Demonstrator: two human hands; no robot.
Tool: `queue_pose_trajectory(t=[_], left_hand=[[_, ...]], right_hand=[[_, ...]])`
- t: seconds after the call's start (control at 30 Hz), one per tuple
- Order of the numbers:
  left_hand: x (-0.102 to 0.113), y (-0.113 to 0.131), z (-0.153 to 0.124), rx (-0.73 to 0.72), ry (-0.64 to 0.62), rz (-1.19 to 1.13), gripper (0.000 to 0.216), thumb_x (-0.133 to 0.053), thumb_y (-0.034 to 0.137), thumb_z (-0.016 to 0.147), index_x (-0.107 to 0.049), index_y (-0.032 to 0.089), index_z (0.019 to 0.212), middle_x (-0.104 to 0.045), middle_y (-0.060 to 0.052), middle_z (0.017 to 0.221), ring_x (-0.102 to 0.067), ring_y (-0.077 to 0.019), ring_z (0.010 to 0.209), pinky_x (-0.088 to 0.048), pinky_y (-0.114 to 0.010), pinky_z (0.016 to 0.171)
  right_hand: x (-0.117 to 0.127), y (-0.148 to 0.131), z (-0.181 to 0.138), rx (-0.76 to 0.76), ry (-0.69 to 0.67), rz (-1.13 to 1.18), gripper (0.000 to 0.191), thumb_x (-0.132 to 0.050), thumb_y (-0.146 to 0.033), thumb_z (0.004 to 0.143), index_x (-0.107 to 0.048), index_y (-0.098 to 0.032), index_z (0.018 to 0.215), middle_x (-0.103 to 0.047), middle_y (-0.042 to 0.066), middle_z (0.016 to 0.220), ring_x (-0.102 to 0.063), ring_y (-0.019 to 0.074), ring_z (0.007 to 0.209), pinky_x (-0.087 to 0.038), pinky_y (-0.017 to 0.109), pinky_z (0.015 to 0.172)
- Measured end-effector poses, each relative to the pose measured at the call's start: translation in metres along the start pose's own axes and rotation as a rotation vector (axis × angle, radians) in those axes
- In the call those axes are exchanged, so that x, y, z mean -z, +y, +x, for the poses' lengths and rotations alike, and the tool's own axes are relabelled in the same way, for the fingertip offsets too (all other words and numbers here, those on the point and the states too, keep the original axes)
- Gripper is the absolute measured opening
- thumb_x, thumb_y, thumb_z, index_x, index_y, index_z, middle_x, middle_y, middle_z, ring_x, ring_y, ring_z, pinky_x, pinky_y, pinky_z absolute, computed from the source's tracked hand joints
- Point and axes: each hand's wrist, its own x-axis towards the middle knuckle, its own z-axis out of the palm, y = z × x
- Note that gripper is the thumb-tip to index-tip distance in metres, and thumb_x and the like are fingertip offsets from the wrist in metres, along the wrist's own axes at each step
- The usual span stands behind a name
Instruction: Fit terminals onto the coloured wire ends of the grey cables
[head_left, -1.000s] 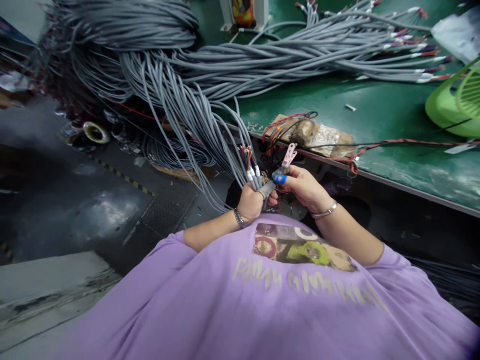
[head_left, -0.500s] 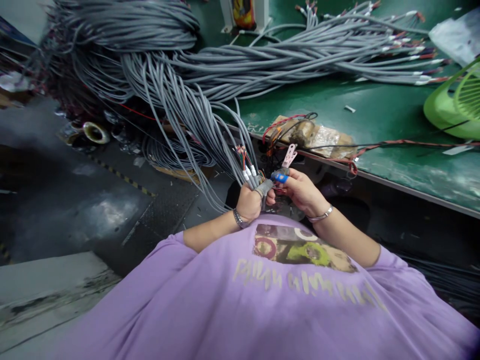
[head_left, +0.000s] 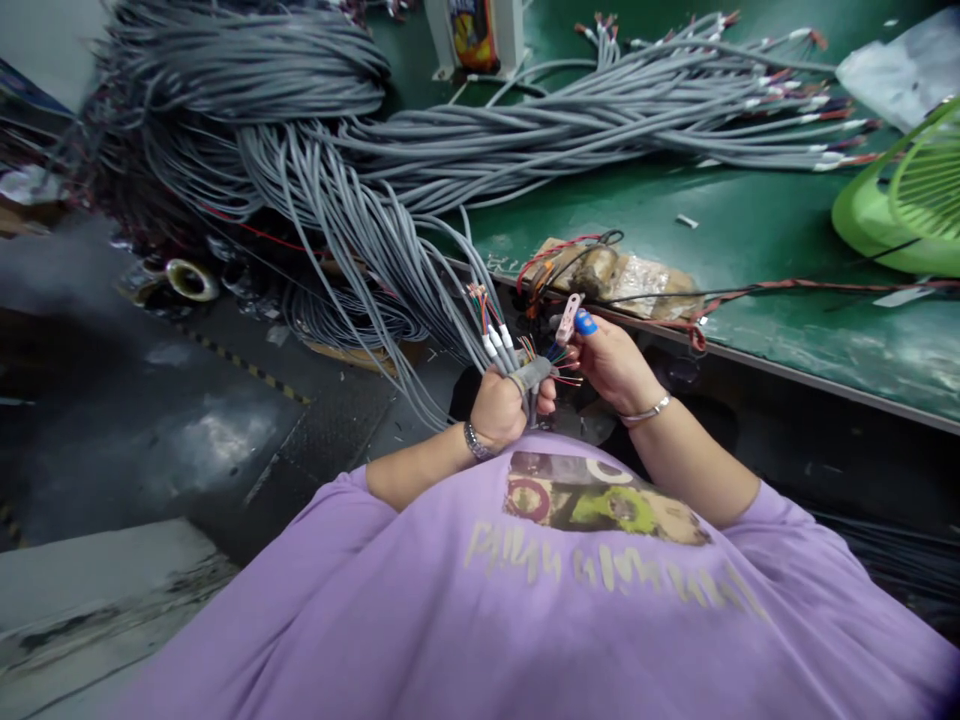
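Note:
My left hand (head_left: 501, 405) is closed around a bundle of grey cables (head_left: 506, 352); its thumb wears a grey wrap. Thin coloured wires (head_left: 564, 372) fan out of the cable ends beside that thumb. Three white-sleeved ends (head_left: 492, 340) with orange-tipped wires stand up just above the fist. My right hand (head_left: 609, 362), a blue cover on one finger, has its fingers closed at a small pink clip-shaped piece (head_left: 568, 318), which sticks up from them. Dark blue wires run close to these fingertips, but whether they are pinched is unclear.
A green workbench (head_left: 757, 225) lies ahead, bearing a thick grey cable pile (head_left: 600, 125), a taped cardboard piece (head_left: 637, 280) with red and black leads, and a green fan (head_left: 900, 200). More cables hang over its edge at left, above a spool (head_left: 190, 280) on the floor.
My right hand has drawn slightly away from my left, exposing more thin wires. The pink piece's two arms, spread before, now look pressed together. My left hand keeps its hold.

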Motion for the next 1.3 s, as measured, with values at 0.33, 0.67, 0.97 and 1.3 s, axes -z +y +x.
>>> queue_pose_trajectory(t=[0.33,0.67,0.97,1.3], left_hand=[[-0.008,0.002,0.006,0.029,0.014,0.003,0.043,-0.085,0.046,0.057,-0.054,0.018,0.069,-0.062,0.003,0.054,-0.058,-0.0110,0.043,-0.042,-0.021,0.040],[-0.005,-0.003,0.010,0.043,0.012,0.002,0.044,-0.085,0.046,0.057,-0.055,0.018,0.070,-0.063,0.003,0.054,-0.057,-0.0103,0.042,-0.043,-0.020,0.040],[-0.004,0.000,-0.002,0.012,0.031,0.020,0.042,-0.084,0.048,0.058,-0.058,0.017,0.070,-0.060,0.003,0.052,-0.051,-0.0076,0.038,-0.042,-0.021,0.040],[-0.010,0.003,0.004,0.006,0.058,-0.039,0.041,-0.084,0.044,0.058,-0.057,0.016,0.070,-0.060,0.004,0.053,-0.052,-0.0067,0.040,-0.041,-0.019,0.040]], right_hand=[[-0.016,0.003,0.012,-0.029,0.098,0.110,0.058,-0.064,-0.077,0.075,-0.065,-0.020,0.079,-0.063,0.000,0.067,-0.051,0.0102,0.053,-0.041,0.025,0.050],[-0.018,0.000,0.013,-0.081,0.055,0.257,0.054,-0.068,-0.073,0.075,-0.067,-0.020,0.084,-0.066,0.000,0.067,-0.057,0.0121,0.059,-0.045,0.025,0.053],[-0.016,-0.008,0.007,-0.160,0.009,0.225,0.056,-0.054,-0.077,0.083,-0.066,-0.022,0.083,-0.071,0.002,0.074,-0.057,0.0124,0.058,-0.047,0.025,0.052],[-0.017,-0.007,0.005,-0.124,0.016,0.248,0.049,-0.064,-0.072,0.080,-0.065,-0.023,0.085,-0.069,-0.001,0.072,-0.054,0.0095,0.052,-0.046,0.024,0.049]])
